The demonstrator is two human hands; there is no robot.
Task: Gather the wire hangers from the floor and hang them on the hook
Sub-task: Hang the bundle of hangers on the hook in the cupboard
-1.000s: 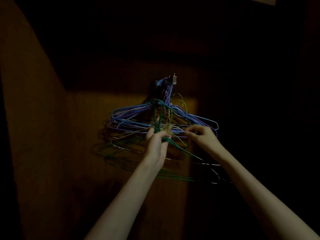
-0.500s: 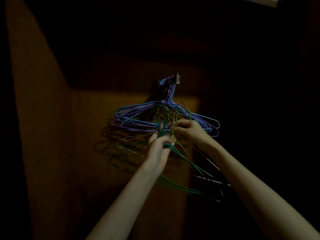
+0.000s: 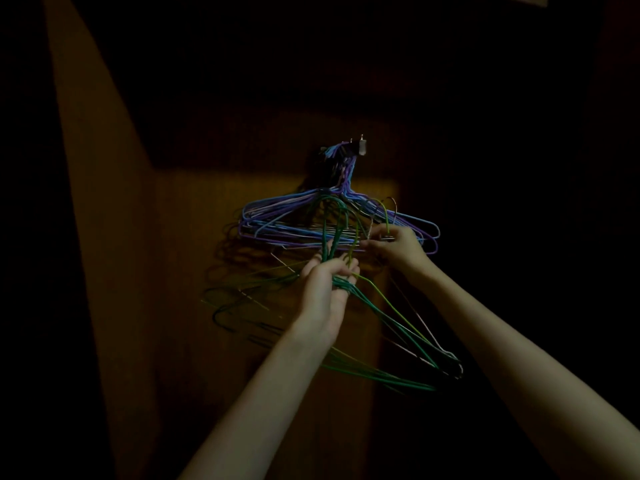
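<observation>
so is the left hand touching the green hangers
Touching. The head view shows the left hand with its fingers curled round the necks of the green hangers, the wires passing through its grip.

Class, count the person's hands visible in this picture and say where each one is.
2. The left hand grips the necks of the green hangers below the hook. The right hand pinches a hanger's neck higher up, in front of the blue and purple hangers already hung.
</observation>
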